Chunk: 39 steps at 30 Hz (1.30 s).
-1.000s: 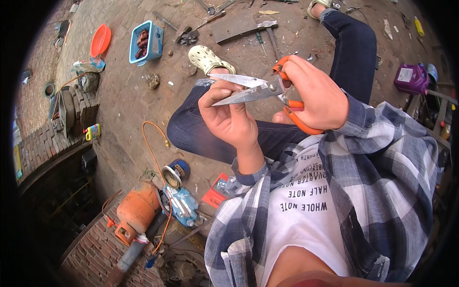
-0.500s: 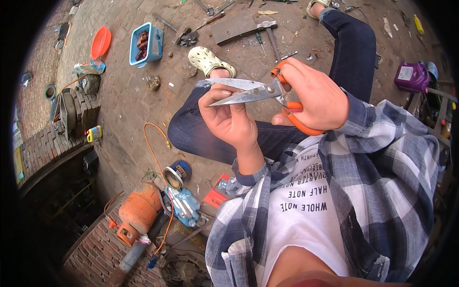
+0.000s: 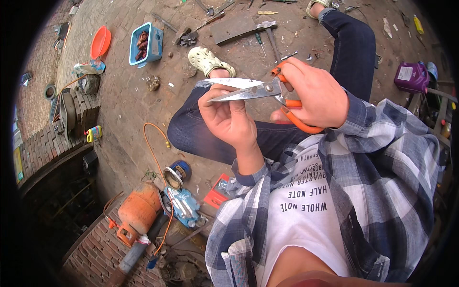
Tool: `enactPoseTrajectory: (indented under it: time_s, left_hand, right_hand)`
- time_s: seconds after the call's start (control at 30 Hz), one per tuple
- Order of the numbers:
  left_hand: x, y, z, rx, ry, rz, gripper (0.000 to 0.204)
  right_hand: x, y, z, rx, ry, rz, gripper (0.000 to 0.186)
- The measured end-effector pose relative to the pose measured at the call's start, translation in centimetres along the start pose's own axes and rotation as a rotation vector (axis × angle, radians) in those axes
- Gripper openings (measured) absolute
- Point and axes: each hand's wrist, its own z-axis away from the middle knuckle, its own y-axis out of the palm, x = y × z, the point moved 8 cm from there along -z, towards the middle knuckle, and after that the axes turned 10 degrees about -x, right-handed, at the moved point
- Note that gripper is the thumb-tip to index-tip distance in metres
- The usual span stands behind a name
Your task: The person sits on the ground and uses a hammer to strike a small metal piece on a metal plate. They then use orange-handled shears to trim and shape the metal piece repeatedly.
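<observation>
A pair of scissors [image 3: 248, 93] with orange handles and grey metal blades is held over my lap, its tips toward the left. My right hand [image 3: 318, 93] is closed around the handles. The blades stand slightly apart, with a narrow gap between them. Below and behind the blades is my left hand [image 3: 229, 117], palm up, its fingers curled and its thumb against the lower blade. Part of its fingertips is hidden behind the metal. I see nothing between the blades.
On the ground ahead lie a hammer [image 3: 272, 40], a screwdriver [image 3: 260, 45] and a flat metal block [image 3: 233, 29]. At left are a blue basin [image 3: 155, 45] and a red bowl [image 3: 100, 43]. An orange gas cylinder [image 3: 140, 208] with a hose stands lower left; a purple jug [image 3: 412, 77] is at right.
The scissors have turned very slightly in my hands, and light now glints more brightly off the blades. Both hands stay almost where they were.
</observation>
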Motion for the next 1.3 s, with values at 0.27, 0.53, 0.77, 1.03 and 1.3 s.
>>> enactPoseTrajectory:
  time_s: [0.27,0.53,0.77,1.03,1.3]
  left_hand:
    - [0.5,-0.2,0.1,-0.045,-0.031,-0.036,0.022]
    - [1.2,0.2,-0.2,0.070,-0.104,0.075,0.020]
    - [2.9,0.8,0.5,0.027,-0.346,0.008,0.020]
    - [3.7,0.7,1.1,0.065,-0.431,-0.063,0.023]
    - [3.8,1.0,1.4,0.105,-0.515,0.082,0.023]
  right_hand:
    - [-0.8,0.1,0.2,-0.057,-0.012,0.104,0.060]
    - [-3.1,1.3,0.0,0.059,0.337,-0.440,0.053]
    - [-2.3,2.3,-0.9,0.052,0.479,-0.770,0.023]
    - [-3.3,3.6,-0.9,-0.065,0.603,-0.996,0.030]
    - [-3.1,4.1,-0.4,0.035,0.703,-1.157,0.027]
